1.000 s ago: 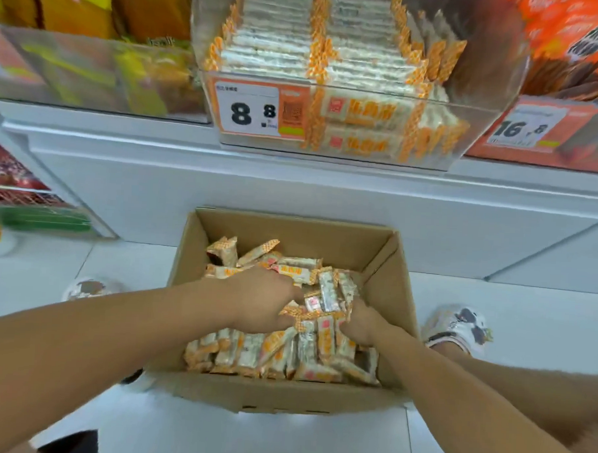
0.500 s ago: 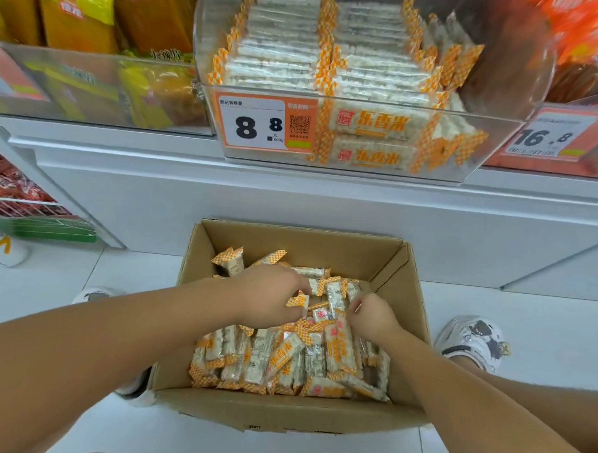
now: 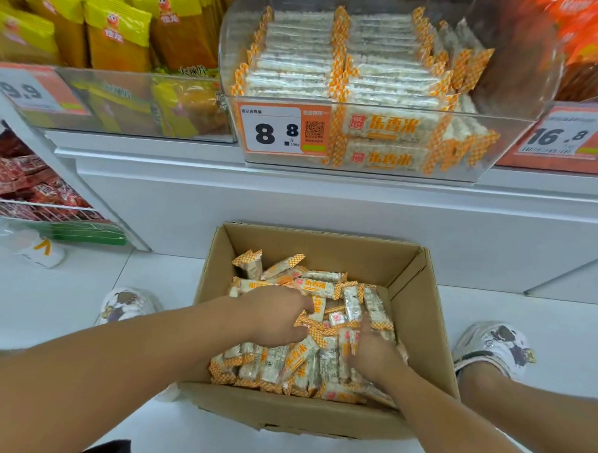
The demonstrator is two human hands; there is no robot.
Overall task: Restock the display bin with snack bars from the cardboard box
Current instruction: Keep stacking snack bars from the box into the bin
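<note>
An open cardboard box (image 3: pixel 419 337) stands on the white floor, full of snack bars (image 3: pixel 319 287) in white wrappers with orange checkered ends. My left hand (image 3: pixel 273 316) lies on the pile at the box's middle, fingers curled down around bars. My right hand (image 3: pixel 371 354) is dug into the pile on the right side, fingers among the wrappers. Above, on the white shelf, the clear display bin (image 3: pixel 522 95) holds neat rows of the same bars behind an orange price tag (image 3: pixel 283 129) reading 8.8.
Yellow snack bags (image 3: pixel 117 33) fill the bin to the left, orange packs (image 3: pixel 593 44) the one to the right. A side rack with red packs (image 3: pixel 22 180) stands at left. My shoes (image 3: pixel 126 304) (image 3: pixel 494 344) flank the box on the floor.
The view has tilted up and drawn back slightly. Both hands stay in the box; my right hand has moved toward me and sunk deeper into the bars.
</note>
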